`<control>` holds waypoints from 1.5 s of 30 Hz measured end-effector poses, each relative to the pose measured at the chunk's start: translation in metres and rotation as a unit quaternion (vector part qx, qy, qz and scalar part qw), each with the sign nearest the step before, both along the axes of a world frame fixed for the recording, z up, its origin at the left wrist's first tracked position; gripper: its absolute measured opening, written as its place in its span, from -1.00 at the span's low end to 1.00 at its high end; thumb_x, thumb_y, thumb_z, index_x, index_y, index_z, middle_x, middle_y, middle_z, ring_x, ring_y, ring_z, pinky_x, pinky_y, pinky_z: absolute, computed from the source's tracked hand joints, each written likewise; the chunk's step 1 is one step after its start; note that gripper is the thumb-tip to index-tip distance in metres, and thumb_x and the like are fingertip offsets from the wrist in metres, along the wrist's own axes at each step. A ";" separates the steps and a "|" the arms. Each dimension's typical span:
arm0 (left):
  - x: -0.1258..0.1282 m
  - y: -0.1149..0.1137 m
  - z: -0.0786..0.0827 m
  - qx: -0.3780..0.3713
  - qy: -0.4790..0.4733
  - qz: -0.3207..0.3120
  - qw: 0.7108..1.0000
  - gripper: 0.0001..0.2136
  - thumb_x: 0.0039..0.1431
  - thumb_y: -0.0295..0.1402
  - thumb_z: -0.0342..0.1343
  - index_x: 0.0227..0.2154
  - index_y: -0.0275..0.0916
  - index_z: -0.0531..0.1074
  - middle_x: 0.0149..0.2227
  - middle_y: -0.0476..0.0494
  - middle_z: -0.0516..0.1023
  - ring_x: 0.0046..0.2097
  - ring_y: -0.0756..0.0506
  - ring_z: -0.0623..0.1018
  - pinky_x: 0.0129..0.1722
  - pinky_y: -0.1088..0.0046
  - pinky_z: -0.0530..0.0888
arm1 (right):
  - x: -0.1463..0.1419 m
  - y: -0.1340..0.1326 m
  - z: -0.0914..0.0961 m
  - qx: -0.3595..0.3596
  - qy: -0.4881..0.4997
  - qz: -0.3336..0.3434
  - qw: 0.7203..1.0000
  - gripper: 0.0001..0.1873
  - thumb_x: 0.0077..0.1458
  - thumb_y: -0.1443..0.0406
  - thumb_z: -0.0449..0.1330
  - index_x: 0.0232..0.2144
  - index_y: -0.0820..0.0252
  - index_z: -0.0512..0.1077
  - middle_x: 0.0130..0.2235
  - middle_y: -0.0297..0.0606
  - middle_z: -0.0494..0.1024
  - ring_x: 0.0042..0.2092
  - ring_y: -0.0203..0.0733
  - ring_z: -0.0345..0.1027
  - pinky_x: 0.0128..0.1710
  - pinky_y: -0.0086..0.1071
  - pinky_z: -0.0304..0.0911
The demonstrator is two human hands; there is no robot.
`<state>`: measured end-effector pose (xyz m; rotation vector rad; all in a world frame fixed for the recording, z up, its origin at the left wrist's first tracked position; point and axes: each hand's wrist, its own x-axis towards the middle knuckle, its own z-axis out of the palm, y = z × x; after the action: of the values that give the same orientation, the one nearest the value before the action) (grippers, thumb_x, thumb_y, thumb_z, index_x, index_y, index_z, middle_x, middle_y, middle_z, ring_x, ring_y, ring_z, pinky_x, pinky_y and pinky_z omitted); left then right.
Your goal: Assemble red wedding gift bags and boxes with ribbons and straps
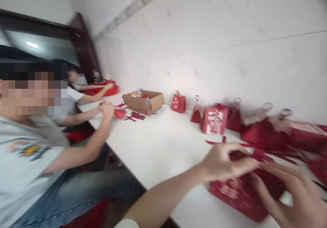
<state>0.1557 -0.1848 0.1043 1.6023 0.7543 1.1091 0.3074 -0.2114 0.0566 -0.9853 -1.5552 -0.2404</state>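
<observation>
My left hand (227, 161) pinches the top flap of a red paper gift box (240, 194) that lies on the white table (158, 146) at the lower right. My right hand (293, 194) reaches in from the right with fingers curved against the same box. The picture is smeared by motion.
Finished red gift boxes (214, 119) with handles stand along the wall. A cardboard carton (144, 102) sits farther left, with red paper strips (135, 116) beside it. Two other people sit at the table's left side, their hands on red boxes (120, 113).
</observation>
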 end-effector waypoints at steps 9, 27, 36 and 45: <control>0.002 0.011 -0.007 0.082 -0.014 0.002 0.997 -0.80 0.10 -0.27 0.12 -0.55 -0.25 0.35 -0.55 0.04 0.36 -0.46 0.03 0.36 -0.41 0.52 0.33 | -0.008 -0.012 0.014 0.040 -0.133 -0.072 0.988 -0.83 0.09 0.41 0.17 -0.21 0.18 0.34 -0.31 -0.18 0.44 -0.31 -0.20 0.37 -0.38 -0.32 0.34; 0.006 0.005 -0.010 0.118 0.015 0.092 0.989 -0.77 0.11 -0.24 0.10 -0.57 -0.25 0.34 -0.54 0.03 0.40 -0.45 0.03 0.40 -0.42 0.55 0.37 | -0.005 -0.010 0.018 0.067 -0.171 -0.089 0.979 -0.88 0.14 0.42 0.13 -0.24 0.15 0.32 -0.36 -0.24 0.48 -0.34 -0.21 0.37 -0.34 -0.30 0.26; 0.008 0.005 -0.010 0.118 0.009 0.086 0.989 -0.78 0.12 -0.24 0.10 -0.55 -0.26 0.37 -0.53 0.03 0.42 -0.45 0.03 0.39 -0.43 0.56 0.37 | -0.005 -0.011 0.013 0.078 -0.198 -0.081 0.974 -0.76 0.14 0.47 0.10 -0.16 0.11 0.38 -0.17 -0.12 0.37 -0.16 -0.12 0.35 -0.27 -0.25 0.34; 0.007 0.007 -0.010 0.115 0.016 0.094 0.989 -0.77 0.12 -0.22 0.10 -0.55 -0.25 0.38 -0.52 0.02 0.43 -0.44 0.02 0.41 -0.42 0.55 0.37 | -0.006 -0.009 0.013 0.049 -0.196 -0.066 0.977 -0.71 0.17 0.49 0.01 -0.20 0.11 0.44 -0.23 -0.15 0.40 -0.20 -0.13 0.34 -0.26 -0.23 0.30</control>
<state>0.1630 -0.1779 0.0939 1.7734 0.8351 1.3490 0.3010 -0.2200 0.0698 -1.0047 -1.8150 -0.6298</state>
